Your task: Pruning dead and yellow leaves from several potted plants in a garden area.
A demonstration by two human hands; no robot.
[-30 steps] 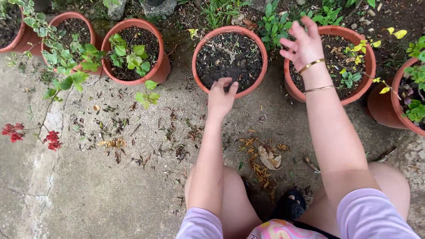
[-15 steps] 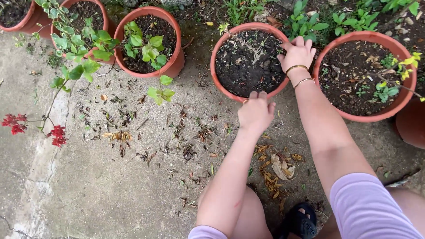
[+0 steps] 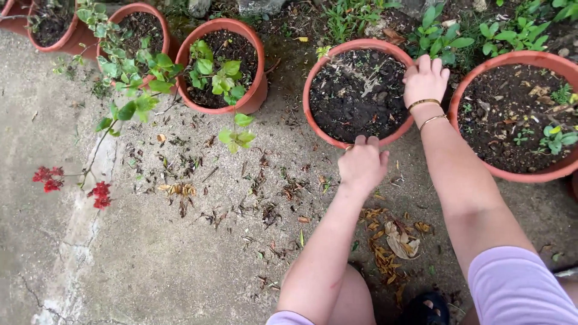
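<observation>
Concrete ground (image 3: 150, 259), pale and cracked, littered with dry leaf scraps and twigs, fills most of the view and carries a row of terracotta pots along its far edge. Large pot at right (image 3: 518, 176), filled with dark soil and a few small green sprouts, stands just beside the central pot. Central pot (image 3: 313, 120), round, terracotta, filled with bare dark soil and some pale dry roots, sits between the person's two hands at the far edge of the concrete. Leafy pot (image 3: 256, 99) to the left holds a green-leaved plant; two further pots stand behind it at upper left, with a trailing branch bearing red flowers (image 3: 99, 194) over the concrete. Right hand (image 3: 425, 81), wrist ringed by two thin gold bangles (image 3: 424, 103), rests on the right rim of the central pot; its fingers (image 3: 425, 64) lie close together and curl over the rim, gripping it. Left hand (image 3: 362, 164) meets the near rim of the same pot; its fingers (image 3: 360, 141) are bent together over the edge, clamped on the rim. Heap of dry brown leaves (image 3: 397, 238) lies on the concrete between the person's forearms, near a black sandal (image 3: 428, 308).
</observation>
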